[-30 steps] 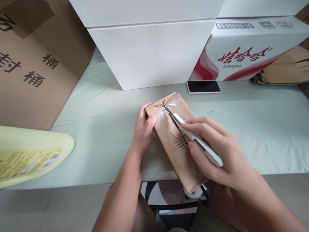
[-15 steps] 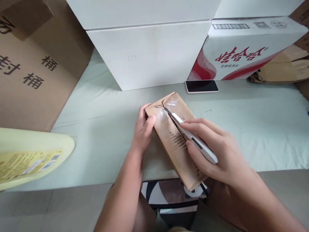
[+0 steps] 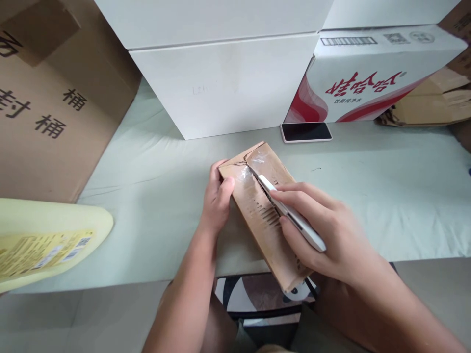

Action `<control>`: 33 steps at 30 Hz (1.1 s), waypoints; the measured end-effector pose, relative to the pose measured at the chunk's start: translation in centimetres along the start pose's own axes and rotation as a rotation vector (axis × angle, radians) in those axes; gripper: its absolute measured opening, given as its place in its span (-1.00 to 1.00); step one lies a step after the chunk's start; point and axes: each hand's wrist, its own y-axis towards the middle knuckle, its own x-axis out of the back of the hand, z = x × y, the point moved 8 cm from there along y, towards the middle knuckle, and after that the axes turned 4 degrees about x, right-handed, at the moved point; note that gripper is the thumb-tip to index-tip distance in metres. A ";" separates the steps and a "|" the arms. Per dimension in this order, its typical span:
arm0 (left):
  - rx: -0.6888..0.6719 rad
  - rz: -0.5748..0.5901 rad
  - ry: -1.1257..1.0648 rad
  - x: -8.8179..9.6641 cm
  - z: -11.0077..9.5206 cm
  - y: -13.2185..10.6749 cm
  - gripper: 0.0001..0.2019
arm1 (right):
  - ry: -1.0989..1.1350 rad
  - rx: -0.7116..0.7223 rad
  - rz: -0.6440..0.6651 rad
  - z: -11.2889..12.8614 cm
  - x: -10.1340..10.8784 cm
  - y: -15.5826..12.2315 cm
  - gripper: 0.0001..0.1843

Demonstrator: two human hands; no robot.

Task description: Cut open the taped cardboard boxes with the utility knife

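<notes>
A small brown cardboard box (image 3: 253,196) with clear tape lies slanted at the front edge of the cloth-covered surface, its near corner jutting past the edge. My left hand (image 3: 219,193) is closed on its far left corner, thumb on top. In my right hand (image 3: 320,225) I grip a white utility knife (image 3: 290,211) along its handle. The knife's blade points away from me into the slit along the middle of the box top, close to the far end. Torn, lifted cardboard shows around the blade tip.
Behind the box stand large white boxes (image 3: 228,93) and a red-and-white carton (image 3: 353,83). A phone (image 3: 306,132) lies before the carton. To the left are a big brown carton (image 3: 55,122) and a yellow bottle-shaped container (image 3: 55,240). Flattened cardboard (image 3: 427,105) lies at the right.
The knife and my right hand have shifted slightly left and toward me. My left hand keeps its hold on the box, and the whole view has moved a little.
</notes>
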 end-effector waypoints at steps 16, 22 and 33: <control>-0.035 0.015 -0.016 -0.1 0.4 0.0 -0.55 | -0.017 -0.037 -0.006 -0.2 -0.1 0.1 -0.72; -0.051 0.025 0.000 0.0 0.7 -0.1 -0.43 | 0.142 -0.070 -0.087 -0.7 0.9 0.1 -0.73; -0.137 -0.046 -0.223 1.1 0.1 0.4 -0.68 | 0.462 -0.068 -0.359 -2.4 2.5 -2.1 -0.80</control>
